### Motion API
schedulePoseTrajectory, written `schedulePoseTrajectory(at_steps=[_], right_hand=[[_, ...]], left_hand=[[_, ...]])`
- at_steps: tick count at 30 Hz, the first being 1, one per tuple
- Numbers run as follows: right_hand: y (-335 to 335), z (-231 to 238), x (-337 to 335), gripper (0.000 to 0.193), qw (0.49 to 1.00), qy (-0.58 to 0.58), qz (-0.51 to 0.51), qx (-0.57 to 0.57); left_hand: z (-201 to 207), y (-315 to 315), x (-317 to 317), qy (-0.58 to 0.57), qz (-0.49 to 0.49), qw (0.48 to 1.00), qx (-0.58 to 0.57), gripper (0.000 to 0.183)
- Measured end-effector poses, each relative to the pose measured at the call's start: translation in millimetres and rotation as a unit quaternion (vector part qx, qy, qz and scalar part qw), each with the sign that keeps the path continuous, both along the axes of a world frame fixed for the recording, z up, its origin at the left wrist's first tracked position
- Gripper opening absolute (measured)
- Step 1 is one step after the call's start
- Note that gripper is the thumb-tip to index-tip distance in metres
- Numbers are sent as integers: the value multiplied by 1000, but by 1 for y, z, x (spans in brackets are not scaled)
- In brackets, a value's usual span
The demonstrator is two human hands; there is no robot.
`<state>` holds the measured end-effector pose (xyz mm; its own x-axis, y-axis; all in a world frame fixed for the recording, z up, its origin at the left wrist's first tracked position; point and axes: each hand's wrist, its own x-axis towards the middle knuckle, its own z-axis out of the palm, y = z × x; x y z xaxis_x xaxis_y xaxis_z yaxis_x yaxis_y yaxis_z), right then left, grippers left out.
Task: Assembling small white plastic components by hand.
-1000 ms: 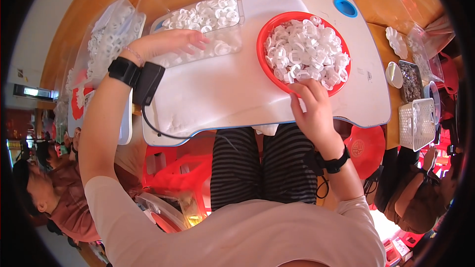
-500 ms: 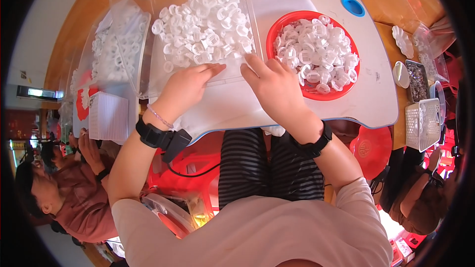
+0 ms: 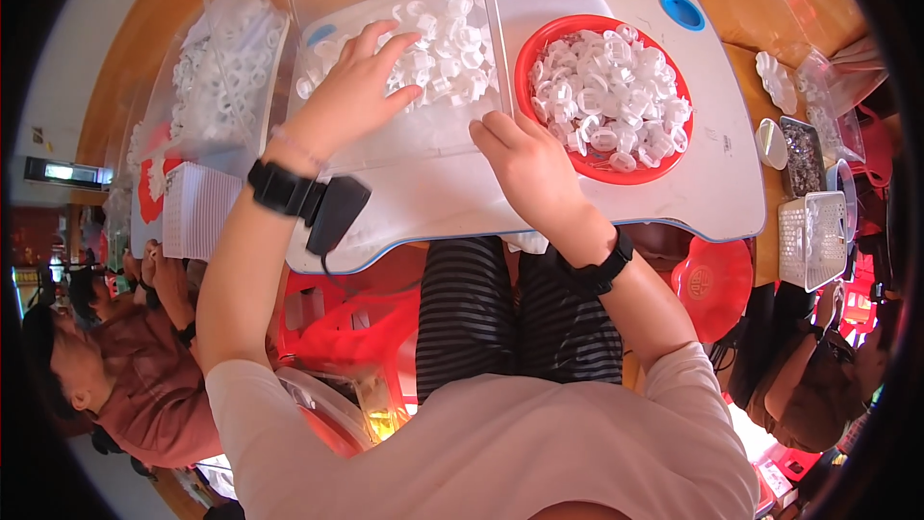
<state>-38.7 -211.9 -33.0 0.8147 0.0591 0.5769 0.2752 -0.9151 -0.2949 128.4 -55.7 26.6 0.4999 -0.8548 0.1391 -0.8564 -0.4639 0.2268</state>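
My left hand reaches over a clear plastic box with its fingers spread. Beneath and beyond it lies a loose pile of small white plastic ring-shaped pieces, partly hidden by the hand. My right hand is closed at the near right corner of the box, its curled fingertips against the rim. Just right of that hand, a red round basin is heaped with similar white pieces, some with thin metal-looking bits among them.
The white table has a blue cup recess. At left stand a clear bin of white pieces and a stack of white trays. A white basket stands right. People sit on both sides.
My left hand has moved forward over the box and its fingers have spread. The white pieces have shifted, baring part of the box floor. My right hand stays at the box corner.
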Motion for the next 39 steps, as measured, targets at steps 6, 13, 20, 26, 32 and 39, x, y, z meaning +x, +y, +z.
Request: schedulePoseTrajectory(at_steps=[6, 13, 20, 26, 32, 39], right_hand=[[0, -2, -1, 19, 1000, -11, 3, 4], [-1, -2, 1, 18, 1000, -8, 3, 7], [-2, -1, 6, 18, 1000, -13, 2, 17], [-4, -2, 5, 16, 1000, -18, 1, 25], [-4, 0, 7, 18, 1000, -11, 9, 25], [-5, 3, 9, 20, 999, -6, 7, 31]], left_hand=[[-9, -32, 15, 32, 46, 991, 125, 65], [-10, -42, 22, 34, 43, 970, 235, 63], [-9, -35, 18, 87, 10, 971, 221, 34], [-11, -32, 23, 139, 41, 967, 212, 21], [-6, -16, 43, 76, 41, 995, 55, 20], [13, -10, 37, 279, 154, 948, -7, 31]])
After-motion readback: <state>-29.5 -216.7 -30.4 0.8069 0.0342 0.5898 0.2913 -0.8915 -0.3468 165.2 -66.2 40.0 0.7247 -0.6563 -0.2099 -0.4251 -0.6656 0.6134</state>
